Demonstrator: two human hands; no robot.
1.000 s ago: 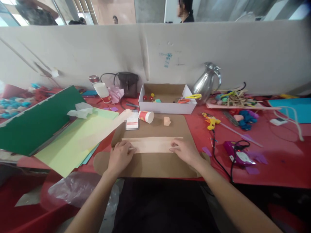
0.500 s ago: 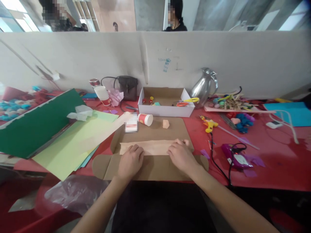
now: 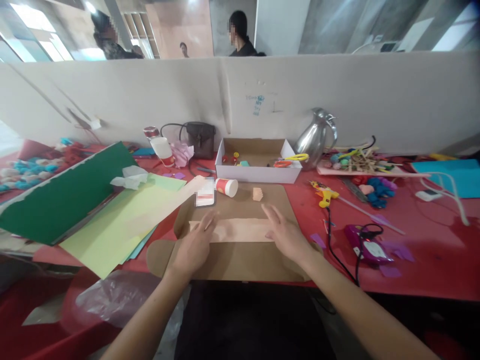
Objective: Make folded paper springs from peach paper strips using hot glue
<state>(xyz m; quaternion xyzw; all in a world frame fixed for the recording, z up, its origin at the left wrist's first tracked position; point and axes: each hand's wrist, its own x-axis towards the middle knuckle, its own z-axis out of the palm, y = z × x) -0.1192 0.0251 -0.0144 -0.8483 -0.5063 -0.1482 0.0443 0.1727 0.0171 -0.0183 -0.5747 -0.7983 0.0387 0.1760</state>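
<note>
Pressing the long pale-pink folded paper strip (image 3: 240,230) flat on the brown cardboard sheet (image 3: 240,260), I have my left hand (image 3: 194,246) and right hand (image 3: 285,236) spread open, palms down, gripping nothing. Uneven pressure could skew the crease, I judge. Half a second ago both hands were curled over its near edge.

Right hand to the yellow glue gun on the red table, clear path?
Probably yes. The right hand rests open on the peach paper strip; the yellow glue gun lies to its right on the red table, with only bare tabletop between them.
</note>
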